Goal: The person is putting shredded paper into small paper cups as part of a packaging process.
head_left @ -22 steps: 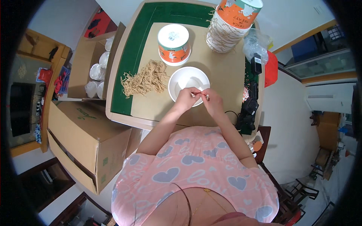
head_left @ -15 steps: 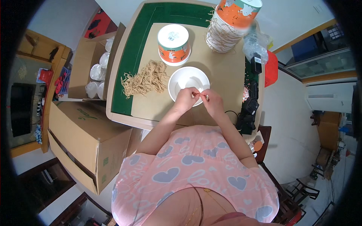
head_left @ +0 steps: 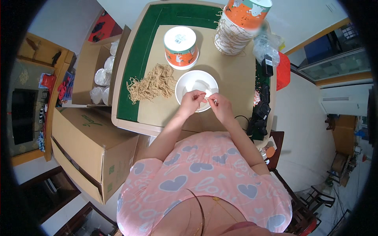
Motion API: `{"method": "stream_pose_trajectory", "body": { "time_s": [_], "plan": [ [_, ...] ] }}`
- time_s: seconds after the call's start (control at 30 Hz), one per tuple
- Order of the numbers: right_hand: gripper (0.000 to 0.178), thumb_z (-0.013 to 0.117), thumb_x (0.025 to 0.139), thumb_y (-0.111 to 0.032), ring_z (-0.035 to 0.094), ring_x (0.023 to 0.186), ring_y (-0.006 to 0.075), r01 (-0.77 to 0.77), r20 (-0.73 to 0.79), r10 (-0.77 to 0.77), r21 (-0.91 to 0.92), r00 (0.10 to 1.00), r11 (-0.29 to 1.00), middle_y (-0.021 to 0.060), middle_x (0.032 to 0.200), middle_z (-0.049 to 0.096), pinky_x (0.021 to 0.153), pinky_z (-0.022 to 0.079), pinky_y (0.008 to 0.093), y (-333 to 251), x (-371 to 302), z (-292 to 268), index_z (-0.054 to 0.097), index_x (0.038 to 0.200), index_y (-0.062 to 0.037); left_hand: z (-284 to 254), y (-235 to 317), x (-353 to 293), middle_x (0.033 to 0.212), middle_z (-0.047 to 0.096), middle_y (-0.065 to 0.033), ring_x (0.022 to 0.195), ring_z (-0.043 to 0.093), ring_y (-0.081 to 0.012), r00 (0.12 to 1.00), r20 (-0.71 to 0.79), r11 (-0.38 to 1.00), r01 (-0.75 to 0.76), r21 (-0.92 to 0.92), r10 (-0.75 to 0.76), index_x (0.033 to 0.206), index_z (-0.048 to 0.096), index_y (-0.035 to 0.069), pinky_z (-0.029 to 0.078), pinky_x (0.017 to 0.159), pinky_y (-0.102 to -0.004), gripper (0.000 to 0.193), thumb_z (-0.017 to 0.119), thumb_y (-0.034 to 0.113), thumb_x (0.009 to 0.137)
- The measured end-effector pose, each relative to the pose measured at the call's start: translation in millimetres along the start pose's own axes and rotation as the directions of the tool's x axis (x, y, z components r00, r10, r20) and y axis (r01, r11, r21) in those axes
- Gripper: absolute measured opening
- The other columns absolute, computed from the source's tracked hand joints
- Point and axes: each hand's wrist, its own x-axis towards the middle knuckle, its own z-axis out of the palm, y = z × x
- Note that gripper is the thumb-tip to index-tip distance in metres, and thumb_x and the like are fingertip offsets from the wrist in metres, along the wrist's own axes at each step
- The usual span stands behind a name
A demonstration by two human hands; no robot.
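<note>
An open white paper tub (head_left: 178, 88) stands on the table in front of me. At its near rim, my left hand (head_left: 190, 104) and my right hand (head_left: 221, 107) meet with fingertips pinched together. Between them shows a thin pale strand that looks like a piece of cord; the fingers hide most of it. To the left lies a loose heap of tan cords (head_left: 151, 83). Just beyond the tub, an orange and green printed tub (head_left: 181, 53) sits upside down, its white base up.
A tall stack of tubs (head_left: 232, 37) with cords at their rims rises at the far right. Black devices (head_left: 260, 114) and clear plastic bags (head_left: 265, 49) line the right edge. Left of the table are a closed carton (head_left: 90, 145) and an open carton (head_left: 84, 65) of wrapped white items.
Both hands stay at the tub's near rim, and the fingertips have shifted slightly. A pale strand shows more clearly between them now. The tub has barely moved.
</note>
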Motion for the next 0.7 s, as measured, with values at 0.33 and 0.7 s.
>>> {"method": "stream_pose_trajectory", "body": {
  "time_s": [0.33,0.7],
  "plan": [
    [0.008,0.063,0.082,-0.015,0.059,0.066,0.0265,0.005,-0.012,-0.005,-0.014,1.0,1.0,0.0098,0.076,0.059,0.059,0.046,0.0361,-13,0,-3,0.058,0.084,-0.008,9,-10,4,0.07,0.062,-0.0108,0.05,0.05,-0.0181,0.983,-0.072,0.944,-0.141,0.299,0.17,0.084,0.06,0.001,0.04,0.049,-0.0296,0.017,0.057,0.017,0.089],
    [0.005,0.058,0.082,-0.009,0.054,0.065,0.0333,0.118,-0.062,-0.118,-0.011,0.991,0.993,0.0136,0.073,0.054,0.058,0.043,0.0403,-3,1,3,0.055,0.08,-0.0059,27,3,1,0.085,0.056,-0.0191,0.065,0.056,-0.0416,0.876,-0.052,0.624,-0.298,0.722,0.479,0.085,0.048,0.002,0.045,0.057,-0.0491,0.013,0.049,0.014,0.09]
  ]
}}
